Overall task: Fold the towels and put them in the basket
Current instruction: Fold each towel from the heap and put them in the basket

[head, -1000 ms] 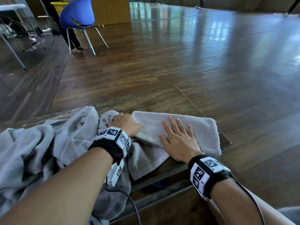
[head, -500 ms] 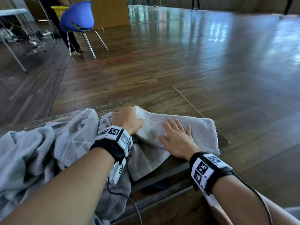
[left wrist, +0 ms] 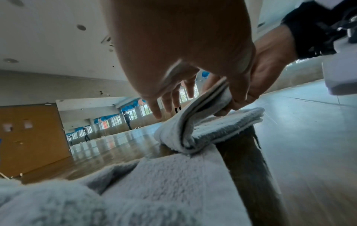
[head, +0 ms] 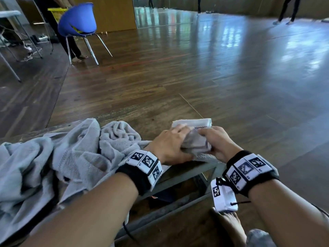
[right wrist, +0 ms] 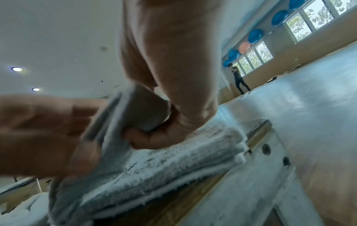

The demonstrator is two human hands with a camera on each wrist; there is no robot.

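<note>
A small grey towel [head: 193, 123] lies folded at the right end of a low table [head: 179, 178]. One flap of it stands raised between my hands. My left hand [head: 175, 138] holds that flap from the left, fingers over the top and thumb underneath. From the right, my right hand [head: 213, 139] grips the same flap with curled fingers. In the left wrist view the towel [left wrist: 216, 130] shows stacked layers with the flap lifted off them. The right wrist view has my thumb [right wrist: 152, 139] curled under the towel [right wrist: 154, 166]. A heap of unfolded grey towels [head: 58, 157] covers the table's left part.
A blue chair [head: 78, 20] stands far left on the wooden floor, with a person's legs and a yellow crate [head: 57, 12] behind it. A grey table's legs are at the far left edge. My bare foot [head: 231, 227] is below the table's front edge. Other people stand far off.
My left hand lifted the towel's left end and carried it rightward over the rest. My right hand went from pressing flat to gripping the towel. The towel now looks about half as wide.
</note>
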